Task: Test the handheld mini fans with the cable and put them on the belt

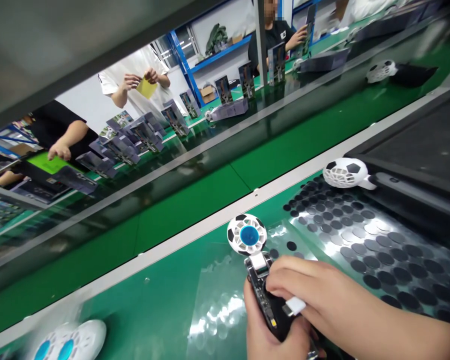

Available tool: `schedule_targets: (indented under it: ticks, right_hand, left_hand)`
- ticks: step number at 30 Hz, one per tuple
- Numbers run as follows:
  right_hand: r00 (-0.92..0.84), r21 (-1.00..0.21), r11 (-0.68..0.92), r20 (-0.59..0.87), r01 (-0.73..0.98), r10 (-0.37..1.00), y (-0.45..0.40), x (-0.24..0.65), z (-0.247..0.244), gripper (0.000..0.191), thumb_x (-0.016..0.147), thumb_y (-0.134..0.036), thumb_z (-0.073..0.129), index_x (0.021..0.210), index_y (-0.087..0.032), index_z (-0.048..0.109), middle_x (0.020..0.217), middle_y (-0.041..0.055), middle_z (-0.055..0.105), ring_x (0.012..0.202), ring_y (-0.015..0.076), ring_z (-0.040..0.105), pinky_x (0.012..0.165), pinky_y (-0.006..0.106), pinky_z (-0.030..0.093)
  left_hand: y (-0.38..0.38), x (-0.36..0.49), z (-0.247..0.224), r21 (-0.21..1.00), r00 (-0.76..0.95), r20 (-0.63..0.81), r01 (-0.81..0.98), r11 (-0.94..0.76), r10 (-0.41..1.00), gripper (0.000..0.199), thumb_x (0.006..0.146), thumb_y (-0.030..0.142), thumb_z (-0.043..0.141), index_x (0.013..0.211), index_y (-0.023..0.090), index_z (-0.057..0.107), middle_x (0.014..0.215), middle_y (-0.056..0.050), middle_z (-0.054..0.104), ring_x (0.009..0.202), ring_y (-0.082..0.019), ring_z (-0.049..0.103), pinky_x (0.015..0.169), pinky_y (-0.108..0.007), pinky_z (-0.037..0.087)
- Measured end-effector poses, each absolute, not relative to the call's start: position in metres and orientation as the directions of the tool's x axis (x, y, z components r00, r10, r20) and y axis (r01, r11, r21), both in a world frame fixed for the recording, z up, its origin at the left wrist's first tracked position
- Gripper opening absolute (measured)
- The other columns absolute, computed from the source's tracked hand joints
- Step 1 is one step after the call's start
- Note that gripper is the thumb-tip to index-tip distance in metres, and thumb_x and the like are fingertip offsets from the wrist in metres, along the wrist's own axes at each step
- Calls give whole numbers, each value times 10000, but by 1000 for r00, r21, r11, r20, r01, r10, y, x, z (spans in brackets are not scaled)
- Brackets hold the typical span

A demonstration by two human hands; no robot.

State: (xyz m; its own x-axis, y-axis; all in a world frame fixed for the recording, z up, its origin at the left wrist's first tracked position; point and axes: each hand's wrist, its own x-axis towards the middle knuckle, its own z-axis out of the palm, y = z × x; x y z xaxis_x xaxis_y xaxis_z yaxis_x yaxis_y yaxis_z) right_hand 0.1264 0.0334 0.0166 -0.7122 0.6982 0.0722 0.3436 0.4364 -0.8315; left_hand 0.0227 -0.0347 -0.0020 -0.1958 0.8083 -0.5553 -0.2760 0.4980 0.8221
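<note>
My left hand point(272, 335) grips the black handle of a small fan point(246, 235) whose round white head has black football patches and a blue centre. The handle's cover is off, showing a circuit board. My right hand point(322, 295) lies over the handle and pinches a small white part point(295, 305) against it. Both hands are at the bottom edge, over the green table.
A clear sheet of black round pads point(360, 235) lies right of the fan. Another football fan point(345, 173) rests by a black tray point(427, 150). A blurred white piece point(73, 340) sits bottom left. Beyond the green conveyor point(195, 195), other people handle boxed goods point(142, 132).
</note>
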Motion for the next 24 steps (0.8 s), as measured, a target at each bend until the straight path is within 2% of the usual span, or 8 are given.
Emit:
schedule_targets:
  ticks: [3, 7, 11, 15, 20, 22, 24]
  right_hand:
    - [-711, -815, 461, 89, 351, 698, 33, 127, 15, 304, 780, -17, 373, 890, -223, 567, 894, 1, 582, 780, 150, 549, 692, 286, 463]
    - [-706, -786, 522, 160, 331, 690, 32, 128, 11, 332, 741, 1, 372, 875, -214, 586, 857, 3, 591, 753, 146, 545, 671, 278, 450]
    - [-721, -717, 610, 219, 338, 658, 32, 131, 7, 320, 782, -41, 396, 932, -227, 609, 883, 18, 586, 717, 148, 532, 603, 254, 446]
    - [-793, -652, 668, 164, 360, 587, 36, 137, 13, 286, 863, -161, 433, 1088, -255, 581, 929, 39, 563, 699, 147, 547, 569, 242, 460]
    - [-858, -606, 692, 29, 392, 512, 46, 141, 25, 330, 849, -239, 509, 1163, -335, 547, 833, 10, 586, 706, 182, 566, 616, 305, 467]
    - [-840, -699, 606, 15, 379, 542, 48, 141, 26, 294, 872, -253, 467, 1131, -351, 563, 820, 4, 585, 724, 175, 571, 638, 295, 463]
    - [-763, -855, 373, -40, 361, 645, 49, 143, 25, 244, 909, -327, 379, 1023, -317, 594, 740, -7, 576, 664, 146, 563, 608, 255, 458]
  left_hand:
    - [-34, 23, 1, 819, -189, -562, -260, 511, 805, 732, 630, 278, 636, 1203, 194, 189, 727, -46, 639, 496, -232, 602, 473, -365, 512]
    - [-36, 21, 1, 806, -180, -581, -265, 530, 794, 771, 643, 292, 632, 1237, 203, 148, 759, -70, 657, 503, -242, 616, 475, -353, 496]
    - [-35, 21, 5, 790, -184, -605, -265, 553, 775, 796, 647, 311, 619, 1264, 220, 124, 895, -120, 661, 560, -249, 638, 430, -296, 446]
    - [-32, 21, 12, 757, -184, -643, -303, 579, 744, 832, 628, 297, 628, 1263, 213, 97, 917, -129, 663, 520, -203, 627, 390, -239, 394]
    - [-34, 17, 8, 729, -126, -639, -412, 546, 759, 920, 577, 381, 744, 1233, 178, 132, 840, -131, 677, 477, -154, 600, 382, -193, 383]
    - [-37, 15, 4, 720, -88, -615, -469, 512, 784, 1023, 544, 424, 782, 1248, 174, 84, 692, -76, 675, 444, -148, 582, 417, -205, 418]
    - [-39, 13, 1, 695, -84, -588, -561, 450, 804, 1069, 531, 467, 787, 1258, 185, 56, 595, -24, 650, 454, -170, 590, 443, -224, 436]
